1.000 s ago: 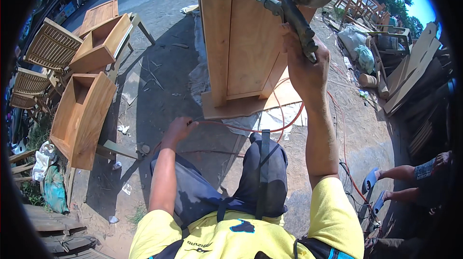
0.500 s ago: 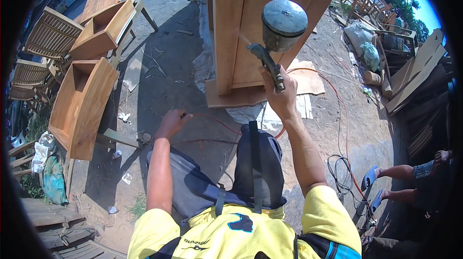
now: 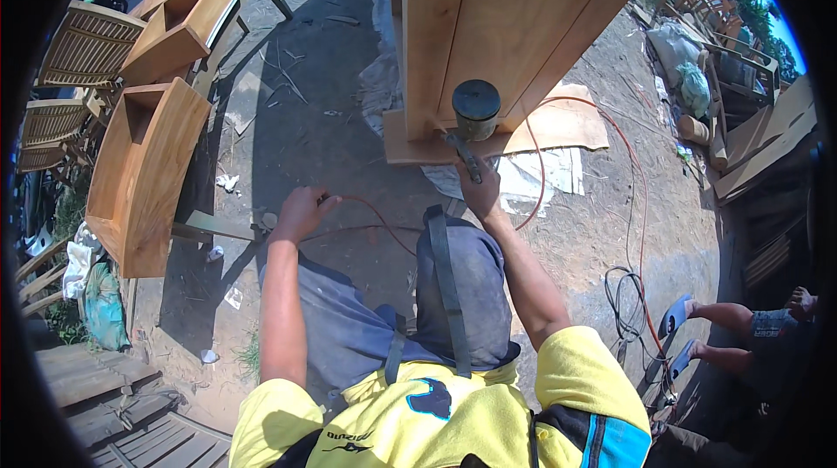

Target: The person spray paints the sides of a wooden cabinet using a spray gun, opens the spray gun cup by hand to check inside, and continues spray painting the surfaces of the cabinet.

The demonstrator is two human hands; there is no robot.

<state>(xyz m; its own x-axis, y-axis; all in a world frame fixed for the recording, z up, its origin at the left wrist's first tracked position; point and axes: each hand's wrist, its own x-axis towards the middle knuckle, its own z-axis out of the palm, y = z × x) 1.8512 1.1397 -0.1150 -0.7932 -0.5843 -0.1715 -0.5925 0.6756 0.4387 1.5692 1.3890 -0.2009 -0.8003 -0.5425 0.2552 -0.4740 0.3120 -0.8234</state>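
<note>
My right hand is closed round the grip of a spray gun with a round, dark-lidded metal cup on top. Its nozzle points at the lower part of a tall wooden cabinet, just short of the surface. A faint mist shows by the nozzle. My left hand is closed round an orange-red hose, off to the left above the ground. The hose passes by my knee and loops behind the gun.
The cabinet stands on a flat board over white sheeting. Wooden drawers and slatted chairs stand at left. At right are leaning boards, coiled dark cable and another person's legs.
My right hand has brought the spray gun down and closer, from the cabinet's middle to its lower edge. The left hand has shifted slightly with the hose. My view has tilted a little.
</note>
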